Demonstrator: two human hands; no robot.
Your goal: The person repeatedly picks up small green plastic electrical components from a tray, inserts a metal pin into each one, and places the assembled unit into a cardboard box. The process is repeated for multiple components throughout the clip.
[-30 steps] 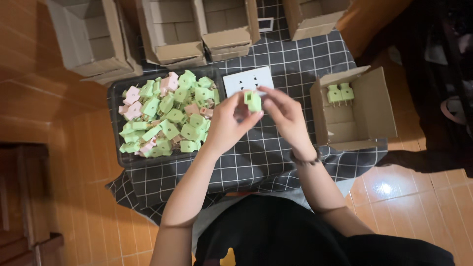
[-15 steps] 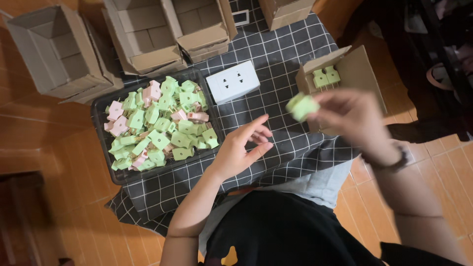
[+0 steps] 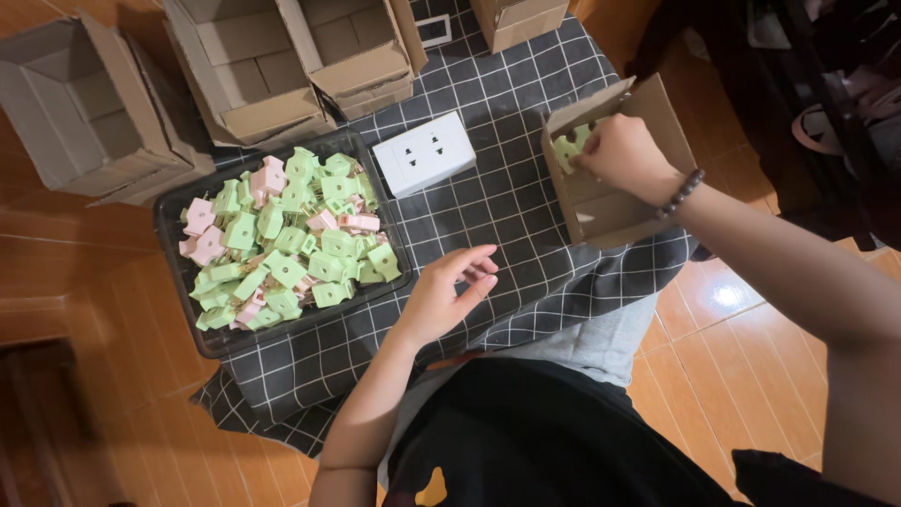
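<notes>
Right hand grip closed on a green plug piece, inside the small open carton. Left hand grip loose, empty, over the checked cloth. Left of it: black tray of green and pink pieces; above it: white socket block.

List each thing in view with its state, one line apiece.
Right hand: inside the small cardboard box, fingers on a green plug piece.
Left hand: open, empty, over the checked cloth.
Black tray: heaped with green and pink pieces.
White socket plate: lying face up.
Big cartons: open.
</notes>
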